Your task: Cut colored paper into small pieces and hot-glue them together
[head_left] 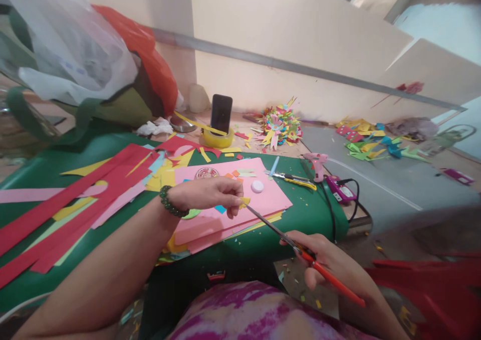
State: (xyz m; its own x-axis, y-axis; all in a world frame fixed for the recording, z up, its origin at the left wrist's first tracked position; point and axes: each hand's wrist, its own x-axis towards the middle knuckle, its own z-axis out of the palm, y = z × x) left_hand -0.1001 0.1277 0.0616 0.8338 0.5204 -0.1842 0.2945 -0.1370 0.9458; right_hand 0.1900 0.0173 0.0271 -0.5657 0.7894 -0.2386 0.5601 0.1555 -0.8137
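My left hand [221,195], with a green bead bracelet [171,203] on its wrist, pinches a small yellow paper piece [245,200] between thumb and forefinger. In my right hand [319,257] is a pair of scissors [272,225] with orange handles. The blade tips reach to the yellow piece; whether they touch it or cut into it I cannot tell. Under my left hand lies a stack of pink paper sheets [270,199]. On it rest a round white cap [257,186], a round patterned tin [206,173] and several small coloured paper bits.
A box cutter [295,180], a pink glue gun [317,164] and a purple power strip [341,189] with black cables lie to the right. A phone [221,113] leans in a yellow tape roll [218,138]. Red paper strips [93,192] spread left. A paper-flower cluster [281,127] stands behind.
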